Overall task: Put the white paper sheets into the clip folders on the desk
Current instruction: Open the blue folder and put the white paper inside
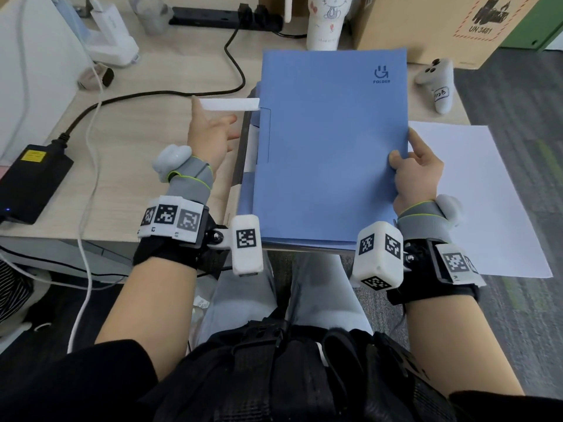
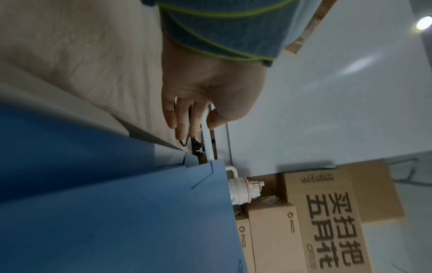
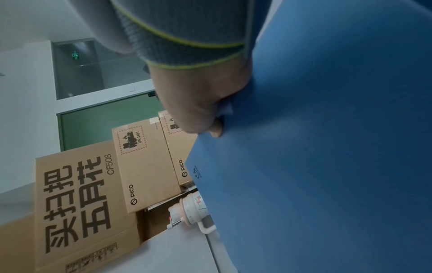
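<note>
A blue clip folder [image 1: 332, 147] lies closed in front of me, on top of a second blue folder [image 1: 246, 205] at the desk's front edge. My right hand [image 1: 417, 172] grips the top folder's right edge, thumb on the cover; the right wrist view shows the folder [image 3: 327, 147] against the hand [image 3: 198, 103]. My left hand [image 1: 210, 129] pinches a white slide bar [image 1: 228, 104] that sticks out left from the folder's spine. In the left wrist view the bar [image 2: 207, 136] runs between thumb and fingers [image 2: 182, 118]. White paper [image 1: 251, 147] shows at the spine. Loose white sheets [image 1: 487, 193] lie to the right.
A black power adapter [image 1: 33, 178] and cables lie at the left. A power strip [image 1: 225, 18], a white cartoon bottle [image 1: 324, 22] and a cardboard box [image 1: 426, 25] stand at the back. A grey controller [image 1: 437, 83] rests beside the folder's far right corner.
</note>
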Demonstrator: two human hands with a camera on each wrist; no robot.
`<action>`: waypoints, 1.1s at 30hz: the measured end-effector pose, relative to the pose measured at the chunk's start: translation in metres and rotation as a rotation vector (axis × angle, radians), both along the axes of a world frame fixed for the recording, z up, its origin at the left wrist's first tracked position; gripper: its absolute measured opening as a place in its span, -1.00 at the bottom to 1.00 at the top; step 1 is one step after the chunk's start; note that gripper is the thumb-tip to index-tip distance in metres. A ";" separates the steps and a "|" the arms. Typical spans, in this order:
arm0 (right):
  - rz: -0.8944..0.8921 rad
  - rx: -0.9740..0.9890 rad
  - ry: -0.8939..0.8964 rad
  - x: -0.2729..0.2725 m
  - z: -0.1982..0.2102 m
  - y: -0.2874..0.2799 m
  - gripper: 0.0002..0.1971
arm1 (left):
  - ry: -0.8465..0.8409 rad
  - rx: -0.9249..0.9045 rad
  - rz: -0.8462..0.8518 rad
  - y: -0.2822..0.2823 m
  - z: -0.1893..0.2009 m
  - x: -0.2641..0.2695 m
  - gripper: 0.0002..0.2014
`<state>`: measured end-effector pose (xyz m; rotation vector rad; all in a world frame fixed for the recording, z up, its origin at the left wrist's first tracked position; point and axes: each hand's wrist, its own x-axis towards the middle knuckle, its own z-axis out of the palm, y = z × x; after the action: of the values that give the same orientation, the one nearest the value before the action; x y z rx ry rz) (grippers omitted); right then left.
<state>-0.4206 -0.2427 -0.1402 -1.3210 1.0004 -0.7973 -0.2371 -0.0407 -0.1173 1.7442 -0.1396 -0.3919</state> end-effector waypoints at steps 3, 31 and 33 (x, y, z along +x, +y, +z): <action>-0.012 -0.001 0.024 -0.004 -0.003 0.000 -0.46 | -0.122 0.132 -0.037 -0.003 -0.004 -0.008 -0.47; 0.344 0.005 0.028 -0.061 0.027 0.004 -0.70 | -0.227 0.503 -0.478 -0.038 -0.014 -0.068 -0.64; 0.338 0.045 -0.054 -0.063 0.029 0.005 -0.66 | -0.198 0.465 -0.468 -0.037 -0.011 -0.069 -0.77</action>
<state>-0.4841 -0.2376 -0.1111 -1.3761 0.7222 -0.5460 -0.3058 -0.0780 -0.1279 2.2076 -0.6498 -0.6256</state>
